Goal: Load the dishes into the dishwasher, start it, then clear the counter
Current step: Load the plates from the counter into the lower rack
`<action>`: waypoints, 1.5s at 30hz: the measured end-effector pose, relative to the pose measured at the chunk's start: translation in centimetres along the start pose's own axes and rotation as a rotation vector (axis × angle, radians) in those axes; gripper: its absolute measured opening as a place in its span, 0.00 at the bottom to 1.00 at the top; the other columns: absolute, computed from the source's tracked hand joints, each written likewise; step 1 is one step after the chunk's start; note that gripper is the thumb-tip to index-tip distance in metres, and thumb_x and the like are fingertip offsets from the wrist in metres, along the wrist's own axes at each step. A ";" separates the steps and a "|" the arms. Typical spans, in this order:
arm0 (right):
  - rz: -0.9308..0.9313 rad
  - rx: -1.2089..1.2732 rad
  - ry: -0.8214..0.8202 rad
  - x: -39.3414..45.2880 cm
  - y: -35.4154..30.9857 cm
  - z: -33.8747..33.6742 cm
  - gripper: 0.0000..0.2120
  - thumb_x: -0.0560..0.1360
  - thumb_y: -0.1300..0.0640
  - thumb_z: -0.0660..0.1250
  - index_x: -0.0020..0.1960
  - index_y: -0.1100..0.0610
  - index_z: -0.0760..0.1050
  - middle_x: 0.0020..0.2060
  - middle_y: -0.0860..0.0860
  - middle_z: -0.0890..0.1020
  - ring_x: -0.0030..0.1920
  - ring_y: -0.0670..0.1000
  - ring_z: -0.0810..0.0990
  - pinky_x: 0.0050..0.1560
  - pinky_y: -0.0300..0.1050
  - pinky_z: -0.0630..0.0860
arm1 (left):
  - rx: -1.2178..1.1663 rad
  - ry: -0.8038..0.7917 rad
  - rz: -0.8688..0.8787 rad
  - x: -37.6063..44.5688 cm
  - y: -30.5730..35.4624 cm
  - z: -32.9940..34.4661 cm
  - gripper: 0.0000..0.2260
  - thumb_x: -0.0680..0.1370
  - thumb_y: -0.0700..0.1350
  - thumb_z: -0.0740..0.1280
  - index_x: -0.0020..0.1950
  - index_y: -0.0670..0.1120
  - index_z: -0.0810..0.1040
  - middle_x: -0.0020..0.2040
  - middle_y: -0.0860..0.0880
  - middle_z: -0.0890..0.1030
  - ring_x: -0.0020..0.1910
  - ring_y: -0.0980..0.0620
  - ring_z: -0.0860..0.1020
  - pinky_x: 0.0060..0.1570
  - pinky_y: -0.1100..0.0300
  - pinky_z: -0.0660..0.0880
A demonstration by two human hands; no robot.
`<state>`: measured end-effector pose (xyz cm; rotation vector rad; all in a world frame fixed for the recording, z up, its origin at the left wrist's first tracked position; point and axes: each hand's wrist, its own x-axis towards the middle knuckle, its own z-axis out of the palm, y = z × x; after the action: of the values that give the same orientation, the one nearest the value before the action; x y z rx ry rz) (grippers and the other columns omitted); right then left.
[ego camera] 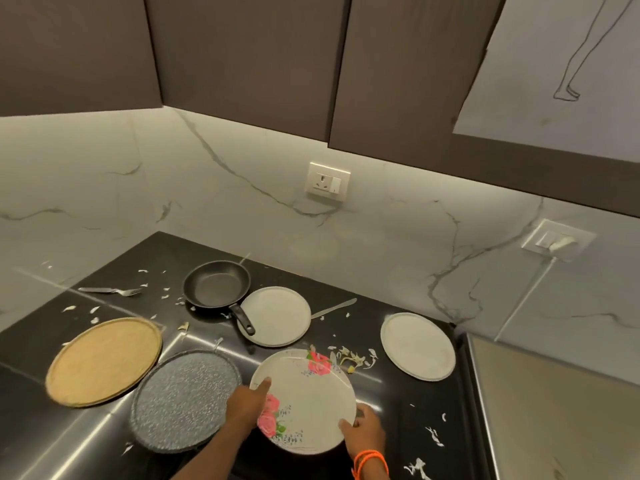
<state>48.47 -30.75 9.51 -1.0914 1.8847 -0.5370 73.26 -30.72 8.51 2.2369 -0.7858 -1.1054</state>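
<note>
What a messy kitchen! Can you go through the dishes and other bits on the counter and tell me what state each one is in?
floral plate: held at its edges by the left hand and right hand
frying pan: empty, handle lying over a white plate
second white plate: flat, empty
grey speckled plate: flat, empty
tan plate: flat, empty
fork: lying loose
counter: strewn with scraps

We count five plates, one frying pan, one fork, one knife and two wall sockets.
</note>
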 end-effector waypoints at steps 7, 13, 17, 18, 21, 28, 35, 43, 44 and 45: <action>0.017 0.087 -0.025 3.0 2.1 -1.8 0.16 0.63 0.63 0.79 0.51 0.57 0.82 0.35 0.54 0.85 0.37 0.53 0.83 0.47 0.52 0.83 | -0.125 -0.125 0.128 -0.4 3.3 -0.3 0.19 0.81 0.57 0.67 0.44 0.42 0.82 0.36 0.48 0.84 0.35 0.51 0.83 0.35 0.60 0.78; 0.061 0.247 0.072 2.7 1.7 -3.6 0.25 0.70 0.40 0.75 0.29 0.59 0.75 0.28 0.53 0.81 0.34 0.55 0.79 0.42 0.48 0.79 | -0.468 -0.489 0.061 -1.1 6.5 -1.2 0.24 0.80 0.59 0.65 0.58 0.38 0.81 0.48 0.40 0.87 0.48 0.39 0.86 0.54 0.42 0.82; 0.183 0.484 0.075 1.0 0.7 -5.0 0.26 0.70 0.41 0.75 0.39 0.67 0.80 0.38 0.61 0.84 0.44 0.64 0.84 0.39 0.60 0.84 | -0.732 -0.764 -0.013 -3.4 8.9 -1.2 0.24 0.82 0.59 0.61 0.66 0.40 0.75 0.59 0.33 0.82 0.58 0.31 0.81 0.57 0.34 0.77; 0.184 0.516 0.091 0.6 1.0 -5.3 0.26 0.71 0.41 0.75 0.42 0.67 0.81 0.40 0.62 0.85 0.45 0.65 0.84 0.39 0.61 0.84 | -0.746 -0.776 0.003 -3.9 9.3 -0.9 0.24 0.82 0.58 0.61 0.68 0.40 0.74 0.61 0.32 0.81 0.59 0.30 0.80 0.59 0.33 0.76; 0.159 0.546 0.135 -1.0 2.0 -6.7 0.28 0.70 0.37 0.73 0.43 0.64 0.82 0.38 0.60 0.85 0.45 0.63 0.84 0.44 0.64 0.83 | -0.741 -0.764 0.041 -5.4 10.2 -0.3 0.28 0.78 0.57 0.69 0.71 0.42 0.71 0.63 0.32 0.79 0.61 0.29 0.79 0.63 0.29 0.71; 0.139 0.692 0.326 -6.9 3.6 -10.6 0.19 0.73 0.42 0.73 0.40 0.59 0.85 0.37 0.54 0.86 0.44 0.57 0.84 0.44 0.49 0.81 | -0.602 -0.961 0.067 -10.8 11.4 3.0 0.25 0.80 0.60 0.63 0.65 0.40 0.76 0.57 0.34 0.83 0.56 0.34 0.82 0.56 0.40 0.78; 0.264 0.792 0.484 -11.9 8.3 -14.0 0.20 0.73 0.39 0.71 0.35 0.55 0.75 0.44 0.59 0.80 0.46 0.60 0.77 0.49 0.49 0.73 | -0.412 -1.042 0.081 -16.8 9.9 7.9 0.24 0.78 0.56 0.68 0.66 0.40 0.75 0.57 0.35 0.83 0.57 0.35 0.82 0.64 0.39 0.75; 0.421 0.883 0.660 -20.3 18.0 -17.5 0.23 0.74 0.36 0.67 0.36 0.56 0.75 0.39 0.57 0.81 0.44 0.59 0.78 0.49 0.52 0.76 | -0.136 -1.125 0.038 -25.6 6.2 15.3 0.24 0.77 0.56 0.67 0.63 0.38 0.77 0.52 0.36 0.85 0.56 0.35 0.81 0.61 0.41 0.76; 0.443 0.890 0.695 -21.3 19.1 -17.7 0.23 0.75 0.36 0.66 0.36 0.55 0.75 0.39 0.57 0.80 0.43 0.59 0.77 0.48 0.51 0.75 | -0.106 -1.136 0.027 -26.5 5.7 16.2 0.23 0.78 0.56 0.67 0.62 0.38 0.77 0.50 0.36 0.86 0.55 0.35 0.81 0.58 0.42 0.77; 0.473 0.904 0.729 -22.7 20.5 -18.0 0.23 0.75 0.36 0.65 0.36 0.55 0.74 0.39 0.57 0.80 0.42 0.58 0.77 0.47 0.50 0.75 | -0.068 -1.142 0.015 -27.6 4.8 17.5 0.22 0.78 0.56 0.66 0.61 0.39 0.78 0.48 0.36 0.86 0.55 0.35 0.81 0.56 0.43 0.77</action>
<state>28.82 -1.69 15.17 0.1822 2.0087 -1.4359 43.79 -18.37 16.87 1.3769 -1.1202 -2.3674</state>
